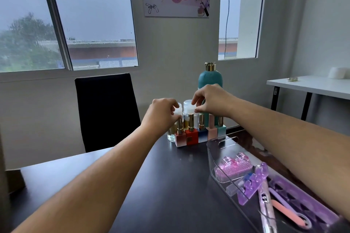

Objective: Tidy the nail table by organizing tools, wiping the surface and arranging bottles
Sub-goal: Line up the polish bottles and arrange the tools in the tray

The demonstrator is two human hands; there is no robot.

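Observation:
At the far edge of the dark table (170, 185) stands a row of several square nail polish bottles (191, 136) with gold caps. Behind them are two clear pump bottles with white caps. My left hand (162, 113) grips the cap of the left clear bottle (173, 136). My right hand (210, 100) pinches the cap of the right clear bottle (188, 107). A tall teal bottle (210, 79) with a gold pump stands behind my right hand.
A clear plastic organizer tray (227, 149) at the right holds pink and purple toe separators (253, 185), nail files and a purple tool. A black chair (106, 109) stands beyond the table. A white side table (310, 87) is at the far right.

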